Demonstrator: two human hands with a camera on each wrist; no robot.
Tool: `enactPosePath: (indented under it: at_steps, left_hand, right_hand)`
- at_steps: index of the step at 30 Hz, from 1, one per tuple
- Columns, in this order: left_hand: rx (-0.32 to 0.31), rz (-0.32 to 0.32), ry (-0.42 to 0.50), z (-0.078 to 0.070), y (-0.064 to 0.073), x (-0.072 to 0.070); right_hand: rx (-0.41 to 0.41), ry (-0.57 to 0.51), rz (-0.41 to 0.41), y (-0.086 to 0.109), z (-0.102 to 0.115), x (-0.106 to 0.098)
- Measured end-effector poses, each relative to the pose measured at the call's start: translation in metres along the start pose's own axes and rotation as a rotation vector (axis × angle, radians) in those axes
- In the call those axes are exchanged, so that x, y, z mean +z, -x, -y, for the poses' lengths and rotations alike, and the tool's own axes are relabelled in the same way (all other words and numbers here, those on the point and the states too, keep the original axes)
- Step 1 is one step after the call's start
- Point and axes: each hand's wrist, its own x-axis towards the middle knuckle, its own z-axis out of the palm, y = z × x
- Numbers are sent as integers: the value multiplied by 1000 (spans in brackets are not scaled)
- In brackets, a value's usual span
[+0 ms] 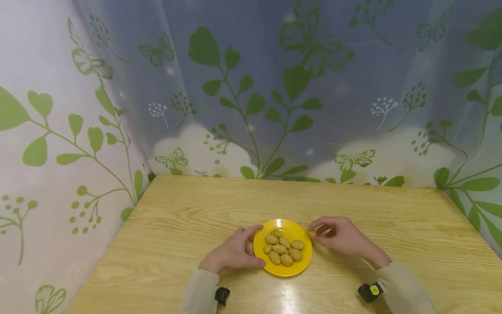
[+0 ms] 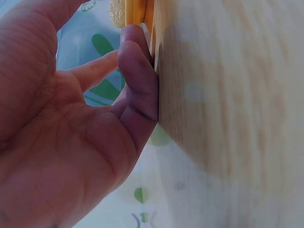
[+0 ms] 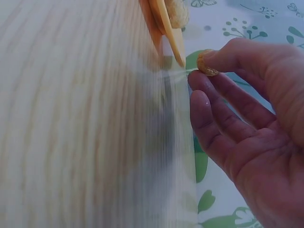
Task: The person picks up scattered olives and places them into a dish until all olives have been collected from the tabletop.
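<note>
A round yellow plate [image 1: 268, 264] bears several tan, oval, rough-skinned nuts [image 1: 286, 260] in their shells, gathered around its middle. My left hand [image 1: 235, 252] holds the plate's left side, thumb at the near rim and forefinger at the far rim. In the left wrist view its other fingers [image 2: 140, 80] curl beneath the plate's edge against the tabletop. Just off the plate's right rim, my right hand [image 1: 342, 236] pinches a single nut [image 3: 205, 62] between thumb and fingertips. The remaining fingers of that hand are loosely bent below it.
Both hands work over a light wood-grain table [image 1: 188, 209]. A curtain [image 1: 251, 109] printed with green leaves and butterflies hangs along the table's back and left sides. Each wrist wears a small black device, one [image 1: 222, 296] on the left and another [image 1: 368, 292] on the right.
</note>
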Motion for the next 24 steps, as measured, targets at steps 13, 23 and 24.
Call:
enactPosePath:
  at_steps: [13, 23, 24]
  left_hand:
    - [-8, 4, 3, 0, 0, -1]
    - [-5, 8, -9, -1, 0, -2]
    - [-7, 9, -11, -1, 0, -2]
  right_hand:
    - [-21, -22, 47, -19, 11, 9]
    - [-11, -17, 101, -33, 17, 18]
    - [-9, -13, 106, -34, 17, 19]
